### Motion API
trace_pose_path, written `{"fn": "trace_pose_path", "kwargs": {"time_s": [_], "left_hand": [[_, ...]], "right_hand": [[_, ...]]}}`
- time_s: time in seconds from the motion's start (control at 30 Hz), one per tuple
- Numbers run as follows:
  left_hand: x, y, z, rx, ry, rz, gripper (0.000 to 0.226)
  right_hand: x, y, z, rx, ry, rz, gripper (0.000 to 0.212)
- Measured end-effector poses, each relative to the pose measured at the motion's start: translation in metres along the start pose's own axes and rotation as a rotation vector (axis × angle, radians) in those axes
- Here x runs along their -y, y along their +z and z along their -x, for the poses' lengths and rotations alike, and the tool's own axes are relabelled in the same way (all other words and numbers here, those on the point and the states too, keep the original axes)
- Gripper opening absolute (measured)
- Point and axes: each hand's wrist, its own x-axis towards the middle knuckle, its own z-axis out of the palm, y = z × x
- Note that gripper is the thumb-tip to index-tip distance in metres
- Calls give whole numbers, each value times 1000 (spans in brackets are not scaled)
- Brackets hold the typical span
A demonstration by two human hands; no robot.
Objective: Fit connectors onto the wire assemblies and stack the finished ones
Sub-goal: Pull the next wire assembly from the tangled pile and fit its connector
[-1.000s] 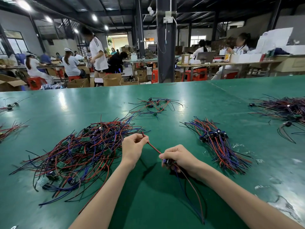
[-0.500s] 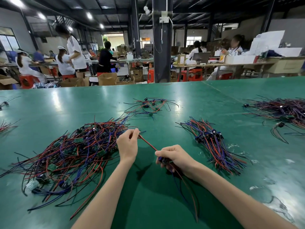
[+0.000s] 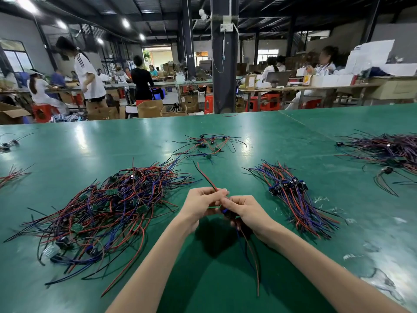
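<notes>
**A:** What is proving hard to make out?

**B:** The connector (image 3: 226, 211). The fingers are covering most of it and only a dark blue-black bit is peeking out between the hands, so I cannot tell how the leads are entering it. The wire pile (image 3: 388, 150) at three o'clock is running off the picture's edge, and the people at the far benches are blurring together.

**A:** How is the wire assembly (image 3: 252, 256) looking, and where is it?

**B:** It is sitting at the middle of the green table (image 3: 90, 150), between both hands. A red-and-black pair (image 3: 206, 177) is poking out of the left hand toward eleven o'clock. Red, blue and dark leads are trailing toward five o'clock below the right wrist.

**A:** And the grip?

**B:** The left hand (image 3: 202, 205) is pinching the red-and-black pair between thumb and fingertips. The right hand (image 3: 247, 211) is curling around the connector, its fingertips touching the left hand's.

**A:** What is lying around them?

**B:** A tangled heap (image 3: 112, 206) of red, blue and black wires is sprawling at nine o'clock. A tidy stack (image 3: 295, 199), its blue connectors lining up in a row, is lying at two o'clock. A small scatter (image 3: 206, 144) is resting at twelve o'clock.
</notes>
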Motion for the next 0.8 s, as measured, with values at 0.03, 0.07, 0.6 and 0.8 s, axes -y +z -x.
{"fn": "trace_pose_path", "kwargs": {"time_s": [0.03, 0.07, 0.6, 0.8], "left_hand": [[0, -1, 0, -4, -4, 12, 5], [1, -3, -1, -2, -14, 23, 4], [5, -6, 0, 32, 86, -35, 4], [11, 3, -5, -153, 268, -140, 22]], "right_hand": [[0, 0, 0, -4, -2, 10, 25], [0, 1, -1, -9, 0, 18, 25], [-1, -1, -5, -43, 28, -28, 23], [0, -2, -9, -114, 43, -34, 30]]}}
